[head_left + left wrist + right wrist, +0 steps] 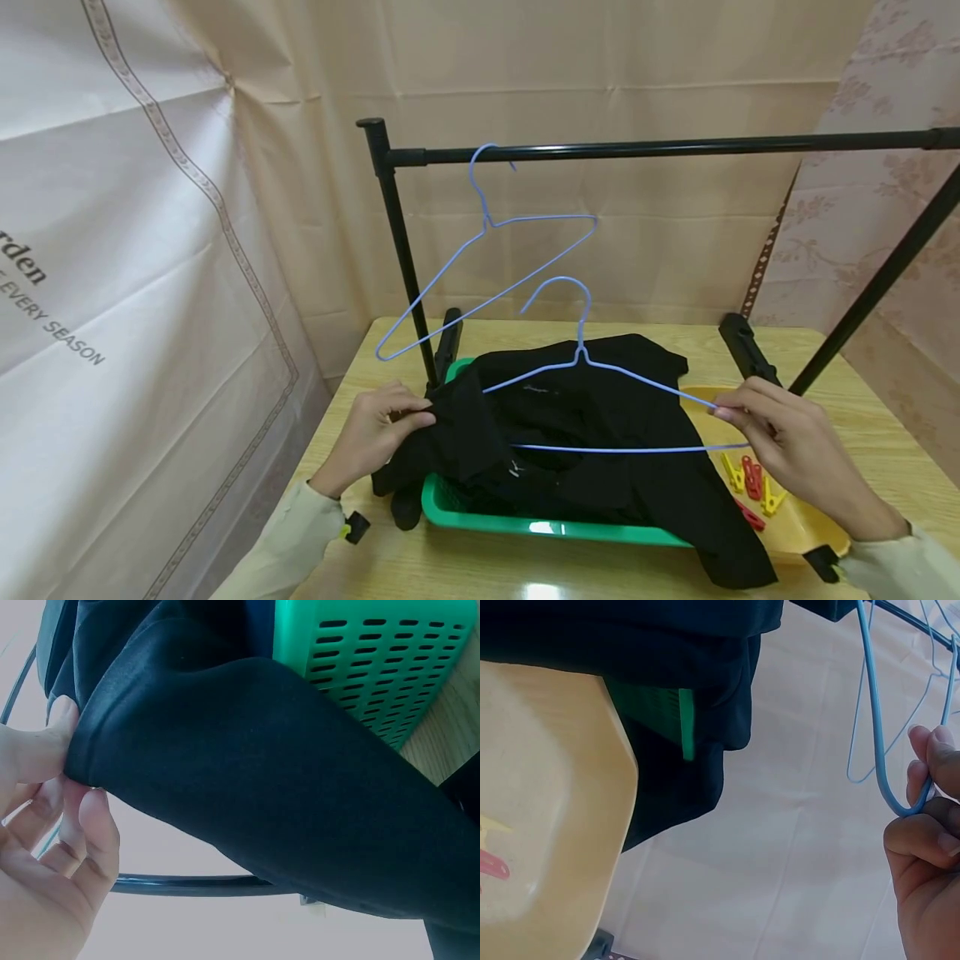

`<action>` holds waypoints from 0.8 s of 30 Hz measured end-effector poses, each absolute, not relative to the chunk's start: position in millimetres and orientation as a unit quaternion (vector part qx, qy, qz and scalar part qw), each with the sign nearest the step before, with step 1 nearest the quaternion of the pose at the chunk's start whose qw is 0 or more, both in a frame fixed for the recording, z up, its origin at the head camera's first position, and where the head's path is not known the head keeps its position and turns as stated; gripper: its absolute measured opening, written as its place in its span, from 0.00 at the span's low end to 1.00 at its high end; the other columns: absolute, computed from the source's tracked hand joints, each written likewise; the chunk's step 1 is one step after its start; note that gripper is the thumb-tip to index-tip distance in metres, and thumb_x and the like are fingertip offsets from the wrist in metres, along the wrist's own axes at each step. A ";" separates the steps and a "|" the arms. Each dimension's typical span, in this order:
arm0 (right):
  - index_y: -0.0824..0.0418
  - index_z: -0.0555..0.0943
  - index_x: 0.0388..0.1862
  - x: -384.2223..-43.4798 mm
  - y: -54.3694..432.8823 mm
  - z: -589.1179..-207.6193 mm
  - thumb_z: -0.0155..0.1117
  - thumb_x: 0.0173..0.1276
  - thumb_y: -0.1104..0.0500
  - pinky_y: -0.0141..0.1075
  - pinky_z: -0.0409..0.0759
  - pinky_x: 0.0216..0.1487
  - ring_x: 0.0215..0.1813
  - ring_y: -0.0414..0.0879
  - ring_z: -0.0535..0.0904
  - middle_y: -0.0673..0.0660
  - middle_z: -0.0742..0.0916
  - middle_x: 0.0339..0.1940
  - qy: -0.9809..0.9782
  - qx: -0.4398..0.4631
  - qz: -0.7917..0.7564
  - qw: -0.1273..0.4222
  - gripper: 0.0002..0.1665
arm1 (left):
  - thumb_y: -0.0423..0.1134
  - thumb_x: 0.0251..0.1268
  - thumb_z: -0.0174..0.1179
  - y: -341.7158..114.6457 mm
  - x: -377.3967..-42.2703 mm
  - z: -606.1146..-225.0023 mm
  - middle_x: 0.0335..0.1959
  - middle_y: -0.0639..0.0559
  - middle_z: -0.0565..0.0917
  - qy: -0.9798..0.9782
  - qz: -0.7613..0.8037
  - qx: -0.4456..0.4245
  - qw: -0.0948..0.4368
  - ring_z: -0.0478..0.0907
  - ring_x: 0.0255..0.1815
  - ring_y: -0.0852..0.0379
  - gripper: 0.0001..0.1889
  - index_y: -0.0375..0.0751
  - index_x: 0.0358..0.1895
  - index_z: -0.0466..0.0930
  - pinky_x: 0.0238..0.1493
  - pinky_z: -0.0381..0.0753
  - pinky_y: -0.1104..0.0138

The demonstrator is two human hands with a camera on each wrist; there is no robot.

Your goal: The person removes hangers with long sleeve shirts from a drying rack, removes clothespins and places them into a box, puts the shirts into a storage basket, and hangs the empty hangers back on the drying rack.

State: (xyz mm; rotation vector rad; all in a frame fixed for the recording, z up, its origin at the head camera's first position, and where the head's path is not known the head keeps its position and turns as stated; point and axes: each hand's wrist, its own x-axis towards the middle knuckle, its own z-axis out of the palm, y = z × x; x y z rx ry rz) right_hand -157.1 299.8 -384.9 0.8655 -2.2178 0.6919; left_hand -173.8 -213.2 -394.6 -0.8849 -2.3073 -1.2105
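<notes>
A black shirt (600, 408) lies bunched over the green basket (480, 520), one sleeve hanging past its front right. My left hand (378, 425) pinches the shirt's edge at the left; the left wrist view shows the thumb and fingertips on a hemmed edge of the black cloth (225, 765). My right hand (787, 446) holds the right end of a blue wire hanger (630, 451), and its bent corner shows at the fingers in the right wrist view. The hanger's left end is hidden inside the shirt. Its hook points up above the cloth.
A second blue hanger (543, 218) hangs from the black rack's bar (675, 148), above and left. At the right stands a yellow tray (810, 542) holding red and yellow clothespins (752, 475). The rack's feet stand on the wooden table (892, 408), with curtains behind.
</notes>
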 end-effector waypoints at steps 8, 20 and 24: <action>0.55 0.85 0.37 -156.2 302.2 -385.1 0.57 0.79 0.46 0.22 0.60 0.24 0.26 0.28 0.62 0.40 0.77 0.31 -0.845 0.332 0.266 0.324 0.18 | 0.30 0.60 0.73 -216.2 -174.7 -397.3 0.31 0.60 0.86 -0.825 -0.432 -0.309 0.193 0.76 0.28 0.62 0.08 0.44 0.41 0.93 0.30 0.77 0.68; 0.55 0.85 0.38 -151.7 310.1 -385.2 0.74 0.61 0.74 0.23 0.62 0.25 0.27 0.28 0.62 0.41 0.77 0.31 -0.861 0.312 0.258 0.308 0.15 | 0.32 0.61 0.73 -217.9 -175.4 -402.0 0.32 0.61 0.86 -0.833 -0.433 -0.290 0.183 0.76 0.27 0.62 0.07 0.47 0.39 0.93 0.29 0.77 0.65; 0.53 0.85 0.38 -151.7 313.4 -387.7 0.74 0.60 0.73 0.23 0.62 0.25 0.27 0.28 0.63 0.39 0.77 0.31 -0.862 0.307 0.255 0.314 0.17 | 0.33 0.62 0.73 -220.2 -176.5 -404.5 0.32 0.62 0.86 -0.841 -0.430 -0.279 0.174 0.75 0.27 0.62 0.06 0.49 0.39 0.93 0.28 0.78 0.64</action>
